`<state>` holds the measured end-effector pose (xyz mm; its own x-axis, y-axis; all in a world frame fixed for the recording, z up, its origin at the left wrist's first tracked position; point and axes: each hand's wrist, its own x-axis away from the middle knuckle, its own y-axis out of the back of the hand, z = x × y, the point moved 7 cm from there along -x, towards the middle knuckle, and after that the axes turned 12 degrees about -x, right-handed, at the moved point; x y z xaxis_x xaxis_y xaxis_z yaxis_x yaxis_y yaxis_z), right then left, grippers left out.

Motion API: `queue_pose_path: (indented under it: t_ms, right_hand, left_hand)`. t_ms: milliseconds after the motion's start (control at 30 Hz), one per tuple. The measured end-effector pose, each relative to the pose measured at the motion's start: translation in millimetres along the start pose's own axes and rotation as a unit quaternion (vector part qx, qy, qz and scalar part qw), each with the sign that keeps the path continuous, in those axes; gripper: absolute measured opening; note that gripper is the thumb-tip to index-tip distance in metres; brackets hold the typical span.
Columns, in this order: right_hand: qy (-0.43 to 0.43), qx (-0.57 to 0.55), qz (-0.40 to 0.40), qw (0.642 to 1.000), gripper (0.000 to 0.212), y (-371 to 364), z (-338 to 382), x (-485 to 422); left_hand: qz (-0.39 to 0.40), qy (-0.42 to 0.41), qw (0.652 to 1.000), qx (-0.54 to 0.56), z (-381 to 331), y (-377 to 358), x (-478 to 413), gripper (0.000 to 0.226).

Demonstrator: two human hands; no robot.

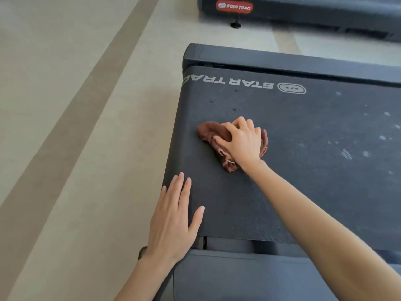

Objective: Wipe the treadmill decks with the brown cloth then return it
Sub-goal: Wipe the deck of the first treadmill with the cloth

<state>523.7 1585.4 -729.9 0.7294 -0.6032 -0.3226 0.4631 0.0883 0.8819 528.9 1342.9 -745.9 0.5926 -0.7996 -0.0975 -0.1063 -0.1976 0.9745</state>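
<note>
Pressing down on the deck now, the right hand (243, 142) sits on top of the brown cloth (208, 132), fingers curled and dug into the fabric, bunching it under the palm. Most of the cloth is hidden beneath that hand: a thick fold pokes out at 9 o'clock from the knuckles, a crumpled tail hangs out at 7 o'clock beside the wrist, and a thin strip shows at 3 o'clock. Cloth and hand together lie on the left part of the dark treadmill belt (303, 192), near its left edge.

Down at 7 o'clock from the cloth, well apart from it, the left hand (173, 220) lies flat on the belt's left edge, fingers straight and together, thumb spread toward 1 o'clock, holding nothing. A dark band (142, 253) shows at that wrist.

White STAR TRAC lettering (227, 82) runs across the belt at 12 o'clock from the cloth, read upside down. Pale dusty spots (347, 154) speckle the belt out at 3 o'clock. A second treadmill (303, 20) with a red badge (234, 6) stands at the top of the view, across a strip of beige floor (65, 105).
</note>
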Motion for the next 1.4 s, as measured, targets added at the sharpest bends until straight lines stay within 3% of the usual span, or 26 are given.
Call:
queue_pose_path:
  t_ms: [167, 533, 767, 967, 1067, 1300, 1400]
  right_hand:
    - [-0.060, -0.006, -0.015, 0.998, 0.039, 14, -50, -5]
    - [-0.098, 0.034, -0.062, 0.993, 0.041, 110, -98, 203]
    - [-0.053, 0.077, -0.050, 0.994, 0.043, 95, -111, 146]
    - [-0.101, 0.102, -0.029, 0.989, 0.037, 75, -165, 39]
    - [-0.086, 0.063, -0.012, 0.994, 0.034, 71, -175, 29]
    - [-0.055, 0.023, -0.028, 0.998, 0.030, 119, -167, 159]
    - [-0.058, 0.023, -0.036, 0.997, 0.033, 139, -175, 207]
  left_hand:
    - [0.028, -0.075, 0.996, -0.036, -29, -21, -45, 0.063]
    - [0.017, -0.162, 0.986, -0.022, -106, -40, -88, 0.069]
    - [0.036, -0.176, 0.980, -0.087, -132, -53, -98, 0.070]
    - [0.041, -0.172, 0.980, -0.094, -131, -58, -101, 0.067]
    - [0.044, -0.169, 0.980, -0.099, -132, -57, -102, 0.067]
    - [0.039, -0.165, 0.980, -0.101, -147, -53, -101, 0.070]
    - [0.038, -0.199, 0.975, -0.092, -175, -58, -108, 0.070]
